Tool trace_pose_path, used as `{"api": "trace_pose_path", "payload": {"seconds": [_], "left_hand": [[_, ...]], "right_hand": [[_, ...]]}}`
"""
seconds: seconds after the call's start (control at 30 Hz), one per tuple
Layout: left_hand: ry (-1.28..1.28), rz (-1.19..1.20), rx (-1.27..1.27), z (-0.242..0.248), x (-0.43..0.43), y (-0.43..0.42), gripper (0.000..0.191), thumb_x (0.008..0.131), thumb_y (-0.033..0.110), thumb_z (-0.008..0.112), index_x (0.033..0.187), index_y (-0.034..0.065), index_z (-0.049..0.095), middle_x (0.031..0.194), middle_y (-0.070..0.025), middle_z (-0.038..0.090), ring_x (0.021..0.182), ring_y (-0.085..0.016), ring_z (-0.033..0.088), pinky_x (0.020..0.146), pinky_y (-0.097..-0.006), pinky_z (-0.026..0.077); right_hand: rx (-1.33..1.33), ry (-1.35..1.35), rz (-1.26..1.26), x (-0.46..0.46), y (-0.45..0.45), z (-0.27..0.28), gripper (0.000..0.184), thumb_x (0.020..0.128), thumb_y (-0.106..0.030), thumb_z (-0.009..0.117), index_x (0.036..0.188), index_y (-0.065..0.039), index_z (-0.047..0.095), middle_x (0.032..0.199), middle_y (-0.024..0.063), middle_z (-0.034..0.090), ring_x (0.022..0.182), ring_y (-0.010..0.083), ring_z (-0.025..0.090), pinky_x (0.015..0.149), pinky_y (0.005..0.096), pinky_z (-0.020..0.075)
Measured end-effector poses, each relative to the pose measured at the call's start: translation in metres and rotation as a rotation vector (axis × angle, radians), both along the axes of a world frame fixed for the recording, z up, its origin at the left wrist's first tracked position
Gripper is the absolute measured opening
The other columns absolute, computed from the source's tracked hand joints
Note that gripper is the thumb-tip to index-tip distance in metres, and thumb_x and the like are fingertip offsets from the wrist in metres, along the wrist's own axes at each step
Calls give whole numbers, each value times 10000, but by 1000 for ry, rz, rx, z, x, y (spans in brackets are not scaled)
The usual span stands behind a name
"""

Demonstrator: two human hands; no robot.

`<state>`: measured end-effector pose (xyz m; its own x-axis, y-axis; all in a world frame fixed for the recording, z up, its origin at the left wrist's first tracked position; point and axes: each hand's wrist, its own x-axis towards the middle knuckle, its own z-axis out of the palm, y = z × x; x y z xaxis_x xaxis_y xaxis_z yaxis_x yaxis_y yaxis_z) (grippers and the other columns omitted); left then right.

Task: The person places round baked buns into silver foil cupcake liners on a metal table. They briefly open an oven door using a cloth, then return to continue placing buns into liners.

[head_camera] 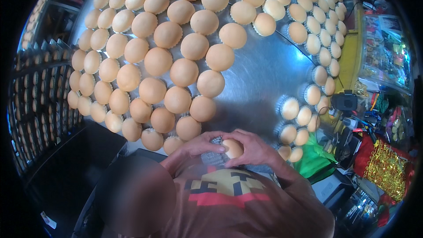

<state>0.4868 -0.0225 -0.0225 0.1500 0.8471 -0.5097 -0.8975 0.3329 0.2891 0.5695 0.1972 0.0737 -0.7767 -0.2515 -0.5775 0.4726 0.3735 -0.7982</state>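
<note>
At the near edge of the steel table, my right hand (256, 147) curls around a round golden-brown bun (233, 148), thumb on the near side and fingers over the far side. My left hand (203, 143) meets it from the left, its thumb and fingers around a grey fluted cup (216, 140) beside the bun. How that cup joins the bun is partly hidden by my fingers. More grey ridged material (213, 158), too blurred to name surely, shows under my hands. Close to my left hand sits another bun (188, 128) on the table.
Rows of buns (158, 61) in fluted cups cover the left of the steel table (251, 79); more buns (313, 44) line its right side. A rack of filled trays (43, 96) stands left. A green bag (314, 158) and red-gold cloth (385, 168) lie right.
</note>
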Motion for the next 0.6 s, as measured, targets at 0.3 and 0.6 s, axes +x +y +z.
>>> {"api": "trace_pose_path", "payload": {"seconds": [0.3, 0.6], "left_hand": [[62, 37, 35, -2, -7, 2, 726, 815, 267, 863, 1428, 34, 551, 1331, -102, 630, 1225, -196, 604, 1085, -354, 465], [118, -44, -45, -2, -10, 3, 771, 800, 288, 877, 1441, 33, 534, 1316, -91, 632, 1214, -189, 605, 1068, -347, 480]], "right_hand": [[-12, 42, -118, -4, -3, -12, 713, 681, -394, 952, 1217, -18, 670, 1088, 133, 644, 1000, 298, 660, 888, 387, 531], [-43, 27, -140, -2, 3, -12, 624, 694, -328, 937, 1161, -27, 653, 1038, 127, 632, 931, 287, 640, 829, 397, 520]]}}
